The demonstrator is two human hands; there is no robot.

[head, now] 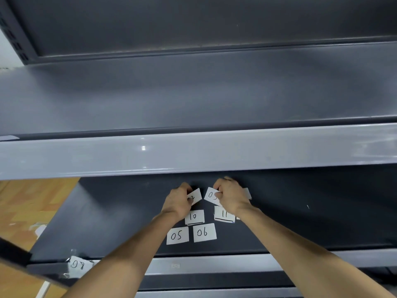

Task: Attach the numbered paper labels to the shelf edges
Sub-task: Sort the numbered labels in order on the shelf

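Several white paper labels lie on the dark lower shelf (300,211): label 05 (177,235), label 06 (204,232), label 10 (194,217) and label 11 (224,214). My left hand (177,202) pinches a label (196,196) whose number is partly covered. My right hand (233,197) pinches another label (211,195) that starts with 0. Both hands reach under the upper shelf's pale grey front edge (193,151). A label 08 (78,265) sits at the lower shelf's front edge (214,263), on the left.
The upper shelf (193,93) stretches across the view with a dark back panel (193,22) behind it. A wooden floor (25,207) shows at the left. A white slip (8,138) lies on the upper shelf's far left.
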